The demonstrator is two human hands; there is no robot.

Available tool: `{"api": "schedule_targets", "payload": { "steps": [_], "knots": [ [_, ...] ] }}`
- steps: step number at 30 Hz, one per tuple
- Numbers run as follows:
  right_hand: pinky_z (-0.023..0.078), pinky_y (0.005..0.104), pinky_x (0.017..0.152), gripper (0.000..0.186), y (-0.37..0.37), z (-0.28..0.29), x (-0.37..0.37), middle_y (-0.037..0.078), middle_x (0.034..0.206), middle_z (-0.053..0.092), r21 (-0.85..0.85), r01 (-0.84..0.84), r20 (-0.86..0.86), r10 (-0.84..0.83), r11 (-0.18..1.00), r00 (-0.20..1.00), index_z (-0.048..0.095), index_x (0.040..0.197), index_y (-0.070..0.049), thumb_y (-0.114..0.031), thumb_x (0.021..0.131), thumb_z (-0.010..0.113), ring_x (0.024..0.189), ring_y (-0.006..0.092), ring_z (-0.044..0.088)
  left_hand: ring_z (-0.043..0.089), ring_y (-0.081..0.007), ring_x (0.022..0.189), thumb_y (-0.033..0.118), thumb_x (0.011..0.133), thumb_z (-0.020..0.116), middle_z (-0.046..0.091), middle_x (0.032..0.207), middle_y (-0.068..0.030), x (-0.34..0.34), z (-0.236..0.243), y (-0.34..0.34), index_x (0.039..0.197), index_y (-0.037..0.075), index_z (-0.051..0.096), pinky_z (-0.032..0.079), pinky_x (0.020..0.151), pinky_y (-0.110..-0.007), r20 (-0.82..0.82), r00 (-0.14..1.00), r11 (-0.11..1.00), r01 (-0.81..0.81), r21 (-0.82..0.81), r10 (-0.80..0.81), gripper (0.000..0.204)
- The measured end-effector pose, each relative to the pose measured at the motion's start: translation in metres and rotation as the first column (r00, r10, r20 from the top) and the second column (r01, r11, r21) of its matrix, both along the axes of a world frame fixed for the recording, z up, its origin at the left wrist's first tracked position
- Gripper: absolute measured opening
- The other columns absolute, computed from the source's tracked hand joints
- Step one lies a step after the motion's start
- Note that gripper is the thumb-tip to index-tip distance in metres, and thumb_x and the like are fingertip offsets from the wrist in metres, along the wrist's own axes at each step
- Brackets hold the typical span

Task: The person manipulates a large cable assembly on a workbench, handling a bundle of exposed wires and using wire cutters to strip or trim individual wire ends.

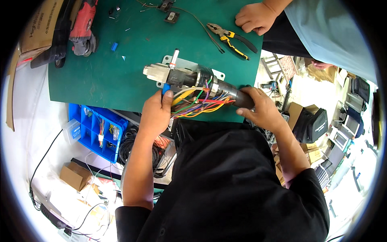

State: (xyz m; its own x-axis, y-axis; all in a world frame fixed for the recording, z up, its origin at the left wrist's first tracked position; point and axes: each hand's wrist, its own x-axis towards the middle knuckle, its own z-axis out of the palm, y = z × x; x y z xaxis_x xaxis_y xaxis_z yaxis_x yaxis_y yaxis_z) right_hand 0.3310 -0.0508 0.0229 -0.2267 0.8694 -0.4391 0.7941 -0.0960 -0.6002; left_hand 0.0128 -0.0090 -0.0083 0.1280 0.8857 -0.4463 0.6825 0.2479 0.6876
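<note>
Near the table's front edge lies a mechanical assembly [186, 76] with a silvery metal head, a black middle and a dark cylindrical end [244, 100]. A pale metal mounting plate [218, 74] shows beneath it, and a bundle of coloured wires [201, 105] loops along its near side. My left hand [157, 113] is closed at the assembly's near left, its thumb against a short blue rod-like piece [165, 87]. The other end of that piece is hidden in the hand. My right hand [262, 108] wraps round the dark cylindrical end.
Pliers [231, 40] with yellow and black handles lie at the back right, beside another person's hand [254, 18]. A red angle grinder [83, 30] and cardboard boxes [38, 28] occupy the far left. Below the table's left edge sits a blue compartment box [93, 129].
</note>
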Motion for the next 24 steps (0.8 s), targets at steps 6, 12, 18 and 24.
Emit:
{"api": "schedule_targets", "payload": {
  "steps": [6,12,18,24],
  "knots": [
    [0.046,0.0439,0.090,0.058,0.001,-0.010,-0.009,0.019,0.110,0.059,0.111,-0.057,0.044,0.053,0.992,0.998,0.053,0.121,0.000,-0.025,0.076,0.079,0.106,0.0386,0.057,0.059,-0.0473,0.079,0.040,0.102,0.047,0.063,0.080,-0.0264,0.000,0.000,0.000,0.090,-0.004,0.059,0.046,0.071,-0.047,0.000,1.000,0.999,-0.009,-0.038,0.009,0.047],
    [0.047,0.0449,0.089,0.054,0.000,-0.014,-0.012,0.018,0.109,0.058,0.111,-0.031,0.041,0.027,0.993,0.999,0.053,0.119,-0.001,-0.023,0.076,0.078,0.106,0.0384,0.058,0.059,-0.0480,0.079,0.041,0.102,0.047,0.062,0.080,-0.0271,-0.002,-0.003,0.000,0.089,-0.004,0.058,0.046,0.071,-0.047,0.001,1.000,1.000,-0.003,-0.025,0.003,0.048],
    [0.048,0.0455,0.090,0.053,0.003,-0.011,-0.014,0.017,0.110,0.059,0.076,-0.023,0.053,0.019,0.997,0.998,0.054,0.119,-0.004,-0.022,0.076,0.078,0.107,0.0377,0.058,0.058,-0.0492,0.081,0.041,0.102,0.046,0.062,0.081,-0.0276,-0.002,-0.002,0.000,0.090,-0.004,0.058,0.046,0.072,-0.048,-0.022,1.000,0.999,0.006,-0.038,-0.007,0.048],
    [0.048,0.0456,0.090,0.053,0.002,-0.010,-0.015,0.018,0.110,0.059,0.070,-0.019,0.055,0.016,0.997,0.998,0.054,0.119,-0.004,-0.022,0.076,0.077,0.107,0.0380,0.058,0.059,-0.0493,0.082,0.042,0.102,0.046,0.063,0.082,-0.0278,-0.002,-0.002,0.000,0.091,-0.004,0.058,0.046,0.072,-0.048,0.001,1.000,0.998,-0.006,-0.056,0.006,0.048]
  ]
}}
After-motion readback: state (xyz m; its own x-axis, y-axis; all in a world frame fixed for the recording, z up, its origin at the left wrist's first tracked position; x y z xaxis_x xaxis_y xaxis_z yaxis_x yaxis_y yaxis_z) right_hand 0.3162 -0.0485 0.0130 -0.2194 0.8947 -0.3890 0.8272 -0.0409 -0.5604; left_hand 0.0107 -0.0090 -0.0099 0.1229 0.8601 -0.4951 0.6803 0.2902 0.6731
